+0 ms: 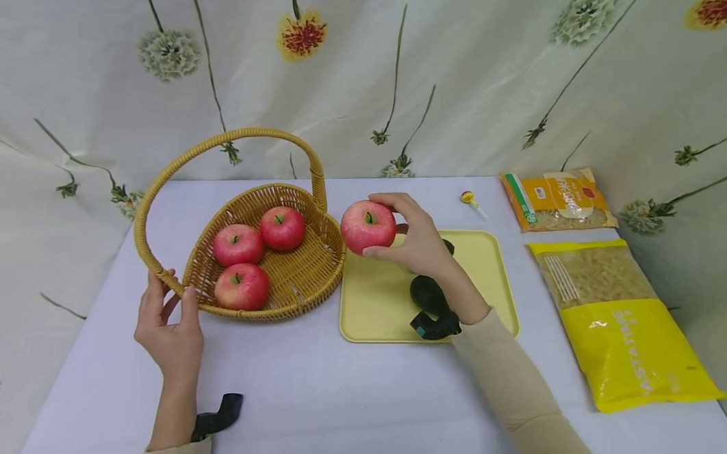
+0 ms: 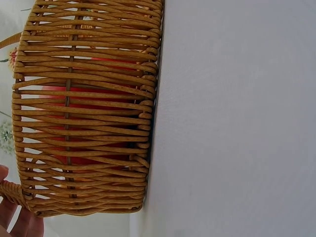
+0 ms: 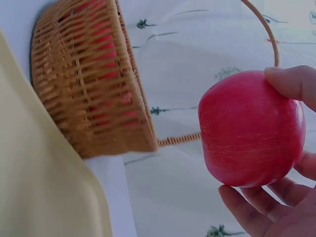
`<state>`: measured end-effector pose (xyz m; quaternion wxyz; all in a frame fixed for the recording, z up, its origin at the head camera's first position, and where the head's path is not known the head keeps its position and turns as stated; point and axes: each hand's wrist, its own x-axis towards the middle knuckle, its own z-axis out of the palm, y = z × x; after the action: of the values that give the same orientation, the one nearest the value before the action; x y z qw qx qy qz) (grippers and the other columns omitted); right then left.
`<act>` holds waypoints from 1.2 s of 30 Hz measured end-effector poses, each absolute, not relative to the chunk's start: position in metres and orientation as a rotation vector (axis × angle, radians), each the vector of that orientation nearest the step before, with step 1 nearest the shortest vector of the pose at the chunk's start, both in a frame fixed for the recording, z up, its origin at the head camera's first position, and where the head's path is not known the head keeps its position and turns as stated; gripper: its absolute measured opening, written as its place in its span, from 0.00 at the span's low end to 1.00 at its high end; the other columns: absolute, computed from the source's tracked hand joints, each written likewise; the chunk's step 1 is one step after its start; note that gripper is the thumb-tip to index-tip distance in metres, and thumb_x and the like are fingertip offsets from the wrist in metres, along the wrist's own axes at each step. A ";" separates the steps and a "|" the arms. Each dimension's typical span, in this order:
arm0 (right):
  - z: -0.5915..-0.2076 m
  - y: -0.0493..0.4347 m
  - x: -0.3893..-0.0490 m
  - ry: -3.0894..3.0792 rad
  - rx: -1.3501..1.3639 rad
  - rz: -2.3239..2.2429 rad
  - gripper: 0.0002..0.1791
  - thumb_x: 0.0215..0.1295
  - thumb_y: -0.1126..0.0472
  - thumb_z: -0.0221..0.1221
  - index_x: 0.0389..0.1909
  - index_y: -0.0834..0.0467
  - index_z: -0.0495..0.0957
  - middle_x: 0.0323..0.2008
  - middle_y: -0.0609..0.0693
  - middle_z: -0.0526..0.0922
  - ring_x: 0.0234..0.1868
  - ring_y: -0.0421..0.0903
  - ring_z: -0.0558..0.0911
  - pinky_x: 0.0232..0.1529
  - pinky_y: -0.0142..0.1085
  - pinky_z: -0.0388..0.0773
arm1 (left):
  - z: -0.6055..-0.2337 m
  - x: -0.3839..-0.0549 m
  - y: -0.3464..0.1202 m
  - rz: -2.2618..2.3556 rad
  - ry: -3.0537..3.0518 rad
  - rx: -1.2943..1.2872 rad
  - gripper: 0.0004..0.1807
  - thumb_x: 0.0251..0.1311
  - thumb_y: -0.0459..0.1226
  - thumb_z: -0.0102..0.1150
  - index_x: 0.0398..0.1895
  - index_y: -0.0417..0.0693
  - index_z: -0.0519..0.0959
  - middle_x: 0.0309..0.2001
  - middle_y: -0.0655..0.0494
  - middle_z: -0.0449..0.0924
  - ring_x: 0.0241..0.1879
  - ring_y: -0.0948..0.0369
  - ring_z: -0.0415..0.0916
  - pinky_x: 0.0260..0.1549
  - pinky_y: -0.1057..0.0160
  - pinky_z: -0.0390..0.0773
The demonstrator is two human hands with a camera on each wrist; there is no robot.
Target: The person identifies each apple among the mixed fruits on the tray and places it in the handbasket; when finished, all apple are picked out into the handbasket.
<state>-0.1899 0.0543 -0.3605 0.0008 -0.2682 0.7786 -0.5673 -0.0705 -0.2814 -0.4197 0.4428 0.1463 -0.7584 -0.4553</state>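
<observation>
A red apple (image 1: 367, 227) is held between the thumb and fingers of my right hand (image 1: 415, 241), above the gap between the basket and the tray. In the right wrist view the same apple (image 3: 252, 129) hangs clear of the woven basket (image 3: 94, 84). My left hand (image 1: 170, 326) grips the lower left end of the handle on the wicker basket (image 1: 304, 274). Three red apples (image 1: 241, 287) lie inside, towards its left and back. Through the weave, red shows in the left wrist view, where only some fingers (image 2: 29, 224) of the left hand appear.
Right of the basket lies a yellow tray (image 1: 368, 316) with dark, rounded things (image 1: 427, 293), partly hidden by my right arm. Behind it is a lollipop (image 1: 470, 199). An orange food packet (image 1: 559, 199) and a yellow pasta bag (image 1: 622, 330) lie at the right. Flowered cloth hangs behind.
</observation>
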 end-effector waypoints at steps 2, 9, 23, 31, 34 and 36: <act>-0.361 0.045 -0.190 2.442 -0.864 -1.763 0.40 0.48 0.62 0.74 0.64 0.57 0.70 0.60 0.50 0.73 0.60 0.44 0.71 0.53 0.44 0.81 | -0.418 -0.070 -0.280 -1.130 -1.883 0.358 0.30 0.60 0.25 0.59 0.65 0.53 0.73 0.54 0.42 0.81 0.54 0.65 0.77 0.50 0.79 0.76; -0.362 0.009 -0.191 2.444 -0.949 -1.637 0.40 0.47 0.59 0.74 0.64 0.58 0.71 0.61 0.51 0.74 0.60 0.45 0.74 0.55 0.42 0.80 | -0.419 -0.069 -0.281 -1.118 -1.885 0.366 0.30 0.60 0.25 0.59 0.65 0.56 0.73 0.54 0.42 0.81 0.53 0.68 0.77 0.50 0.79 0.76; -0.368 -0.043 -0.199 2.528 -1.082 -1.136 0.42 0.47 0.53 0.74 0.63 0.59 0.69 0.61 0.52 0.75 0.61 0.47 0.73 0.61 0.37 0.75 | -0.426 -0.072 -0.286 -1.137 -1.882 0.355 0.31 0.59 0.25 0.60 0.66 0.57 0.72 0.53 0.45 0.82 0.53 0.69 0.76 0.49 0.79 0.77; -0.375 -0.057 -0.205 2.610 -1.145 -0.926 0.41 0.47 0.50 0.73 0.63 0.59 0.70 0.59 0.52 0.76 0.61 0.47 0.71 0.65 0.40 0.69 | -0.424 -0.070 -0.286 -1.151 -1.883 0.329 0.31 0.60 0.27 0.60 0.66 0.60 0.72 0.54 0.49 0.82 0.53 0.68 0.76 0.49 0.79 0.77; -0.377 -0.062 -0.206 2.645 -1.134 -0.837 0.41 0.47 0.48 0.73 0.63 0.58 0.71 0.59 0.51 0.76 0.60 0.46 0.72 0.65 0.41 0.69 | -0.424 -0.069 -0.286 -1.148 -1.891 0.326 0.31 0.61 0.28 0.60 0.66 0.61 0.71 0.54 0.51 0.82 0.54 0.65 0.77 0.50 0.79 0.76; -0.380 -0.065 -0.207 2.668 -1.118 -0.769 0.41 0.48 0.46 0.72 0.63 0.56 0.71 0.59 0.50 0.77 0.60 0.45 0.73 0.62 0.41 0.72 | -0.424 -0.069 -0.287 -1.146 -1.895 0.324 0.31 0.61 0.28 0.59 0.66 0.62 0.71 0.55 0.51 0.82 0.54 0.62 0.77 0.50 0.79 0.76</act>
<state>-0.2068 -0.0648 -0.3798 0.0744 -0.3724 0.8889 -0.2562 -0.0687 -0.2870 -0.4244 0.4365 0.1303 -0.7619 -0.4605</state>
